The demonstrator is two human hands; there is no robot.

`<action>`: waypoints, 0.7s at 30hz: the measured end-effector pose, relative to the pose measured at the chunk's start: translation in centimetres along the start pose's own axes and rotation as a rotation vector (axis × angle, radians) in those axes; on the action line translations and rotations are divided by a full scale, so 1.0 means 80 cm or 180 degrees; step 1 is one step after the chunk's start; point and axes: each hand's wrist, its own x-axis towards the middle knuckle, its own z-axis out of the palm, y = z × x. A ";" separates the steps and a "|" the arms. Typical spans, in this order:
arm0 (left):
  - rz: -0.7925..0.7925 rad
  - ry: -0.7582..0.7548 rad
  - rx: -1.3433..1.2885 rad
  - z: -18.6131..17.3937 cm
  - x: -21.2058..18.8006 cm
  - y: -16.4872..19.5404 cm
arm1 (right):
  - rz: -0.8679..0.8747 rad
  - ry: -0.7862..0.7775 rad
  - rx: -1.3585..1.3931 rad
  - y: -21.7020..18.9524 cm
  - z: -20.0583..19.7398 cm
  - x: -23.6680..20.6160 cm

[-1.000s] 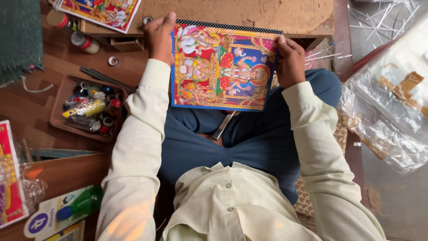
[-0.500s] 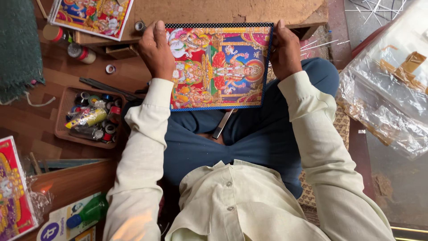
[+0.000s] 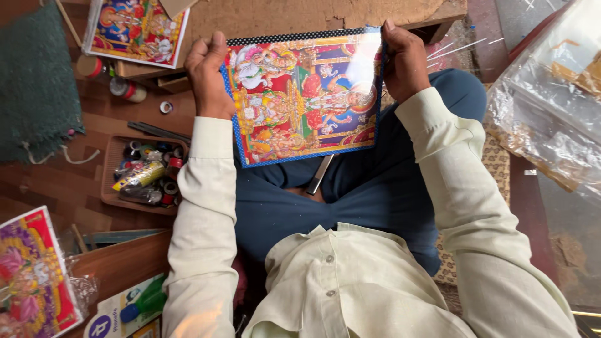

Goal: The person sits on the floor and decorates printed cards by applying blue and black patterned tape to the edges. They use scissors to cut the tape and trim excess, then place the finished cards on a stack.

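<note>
The left hand [image 3: 210, 78] is closed on the left short edge of the glossy picture [image 3: 305, 97], with the thumb laid over the front face at the upper left corner. The right hand [image 3: 405, 61] is closed on the right short edge, fingers wrapped behind. The picture is held in the upper centre of the frame, spanning the gap between both hands, above the blue-trousered lap [image 3: 350, 194]. Its long axis runs left to right, tilted slightly, with the right end higher. The printed face is turned toward the camera, and glare is visible near its right end. A wooden tray of small paint pots [image 3: 147, 178] is located left of centre. A second print [image 3: 134, 28] lies at the upper left. Clear plastic sheeting [image 3: 551, 106] occupies the right edge.
</note>
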 end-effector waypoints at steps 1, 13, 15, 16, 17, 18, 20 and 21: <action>0.0064 -0.0106 0.0060 0.004 -0.003 0.009 | -0.0036 -0.0005 -0.0082 0.000 0.001 0.000; -0.0270 -0.0797 -0.0359 0.030 -0.020 0.048 | -0.0172 -0.0025 0.0277 0.010 -0.017 0.006; -0.0164 -0.0784 -0.0168 0.023 -0.017 0.036 | -0.0153 0.0013 0.0249 0.010 -0.016 0.005; -0.0309 -0.0839 -0.0337 0.020 -0.014 0.033 | -0.0162 -0.0003 0.0222 0.009 -0.015 0.005; -0.0460 -0.0884 -0.0507 0.016 -0.011 0.031 | -0.0163 -0.0019 0.0191 0.010 -0.014 0.004; -0.0600 -0.0923 -0.0677 0.014 -0.007 0.032 | 0.0094 0.0075 0.0073 0.011 -0.012 0.003; -0.0690 -0.0764 -0.0680 0.008 0.004 0.040 | 0.0566 0.0265 -0.0182 0.013 -0.007 -0.001; -0.0717 -0.0695 -0.0678 0.007 0.011 0.047 | 0.0655 -0.0719 0.0805 0.013 -0.005 -0.001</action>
